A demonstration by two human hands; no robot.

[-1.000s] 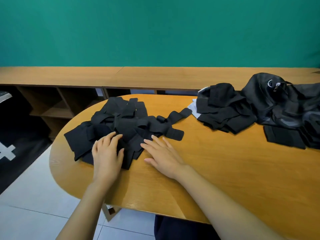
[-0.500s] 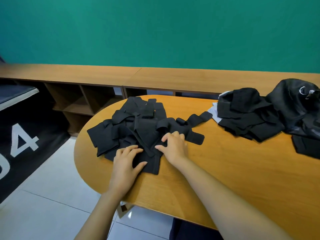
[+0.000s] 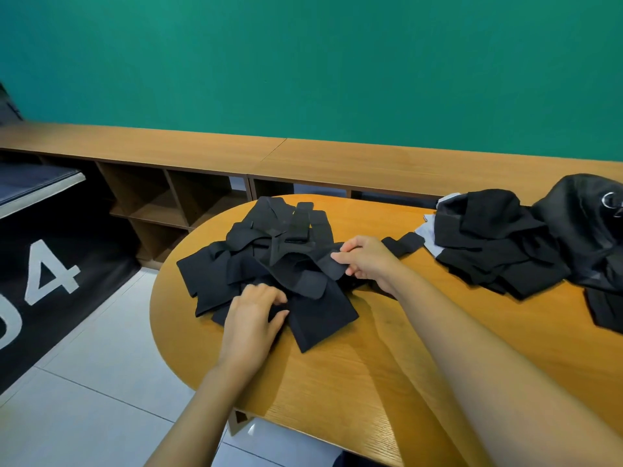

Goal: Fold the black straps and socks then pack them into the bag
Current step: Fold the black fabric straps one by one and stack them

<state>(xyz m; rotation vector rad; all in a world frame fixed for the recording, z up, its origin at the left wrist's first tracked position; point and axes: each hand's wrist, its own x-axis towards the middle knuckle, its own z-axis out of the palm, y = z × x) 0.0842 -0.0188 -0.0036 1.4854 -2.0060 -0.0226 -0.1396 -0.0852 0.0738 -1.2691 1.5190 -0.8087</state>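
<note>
A loose heap of black straps and socks (image 3: 269, 261) lies at the rounded left end of the wooden table (image 3: 387, 365). My right hand (image 3: 367, 264) pinches one black strap (image 3: 403, 242) at the heap's right side; the strap's end trails right on the table. My left hand (image 3: 253, 318) rests on the heap's near edge, fingers curled into the fabric. A second pile of black pieces (image 3: 488, 244) lies at the right, and the black bag (image 3: 586, 224) sits behind it at the frame's right edge.
A low wooden shelf unit (image 3: 202, 156) runs along the green wall behind the table. Left of the table are white floor tiles (image 3: 84, 382) and a dark mat with white numerals (image 3: 40, 274). A pale cloth (image 3: 426, 230) peeks from under the right pile.
My right hand moved up and right and took hold of a strap in the heap. My left hand slid forward onto the near edge. The view swung left.
</note>
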